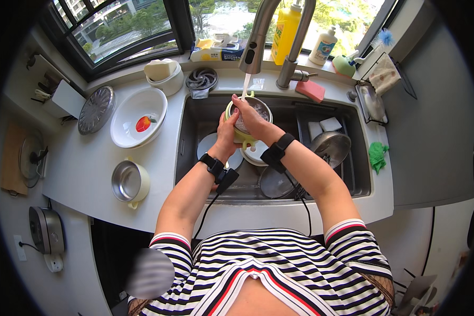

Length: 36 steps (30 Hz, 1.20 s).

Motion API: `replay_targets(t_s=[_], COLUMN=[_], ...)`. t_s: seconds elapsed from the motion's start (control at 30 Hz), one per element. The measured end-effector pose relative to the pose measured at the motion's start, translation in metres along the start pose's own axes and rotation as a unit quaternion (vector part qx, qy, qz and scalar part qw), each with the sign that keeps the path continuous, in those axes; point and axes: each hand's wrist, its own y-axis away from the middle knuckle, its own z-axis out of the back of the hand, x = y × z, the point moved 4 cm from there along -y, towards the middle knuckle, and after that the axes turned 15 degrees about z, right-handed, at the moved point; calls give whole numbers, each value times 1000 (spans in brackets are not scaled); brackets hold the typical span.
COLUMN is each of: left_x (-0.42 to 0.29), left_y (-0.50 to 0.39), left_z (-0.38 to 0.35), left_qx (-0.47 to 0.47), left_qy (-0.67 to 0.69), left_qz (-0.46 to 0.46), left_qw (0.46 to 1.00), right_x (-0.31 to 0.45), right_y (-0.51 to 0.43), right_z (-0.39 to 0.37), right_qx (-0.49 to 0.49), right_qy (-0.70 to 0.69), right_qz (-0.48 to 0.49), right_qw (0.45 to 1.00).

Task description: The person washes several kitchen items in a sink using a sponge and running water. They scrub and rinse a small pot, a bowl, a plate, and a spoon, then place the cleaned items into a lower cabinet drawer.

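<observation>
Water runs from the faucet [252, 55] into a pale green metal-lined bowl [243, 136] held above the sink. My left hand [227, 132] grips its left side from outside. At the bowl's upper left rim, my right hand [251, 116] has its fingers against the rim and the palm over the opening; whether it grips the wall is unclear. Beneath, in the dark sink [193, 110], lie a pale plate [207, 146], a white dish [256, 157] and a clear lid [274, 183]. A metal strainer or bowl [333, 146] leans at the sink's right.
Left on the counter are a similar cream cup [129, 182], a white bowl with a fruit print [136, 114] and a ridged round tray [96, 110]. A pink sponge [311, 91], a yellow bottle [285, 35] and a white pump bottle [324, 47] stand behind the sink; a green cloth [377, 156] lies right.
</observation>
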Motion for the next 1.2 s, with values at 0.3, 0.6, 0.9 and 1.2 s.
replay_targets(t_s=[0.3, 0.6, 0.9, 1.2], left_x=[2, 0, -22, -42], left_y=[-10, -57, -24, 20], left_z=[-2, 11, 8, -1], left_qx=[67, 192, 80, 3], left_qy=[-1, 58, 11, -84], left_qz=[33, 102, 0, 34], left_qw=[997, 974, 997, 996], right_x=[2, 27, 32, 43], right_y=[7, 52, 76, 52], right_z=[-22, -28, -1, 26], right_qx=[22, 146, 229, 263], right_qy=[355, 596, 561, 751], right_qz=[179, 118, 231, 312], right_qw=[917, 780, 762, 519])
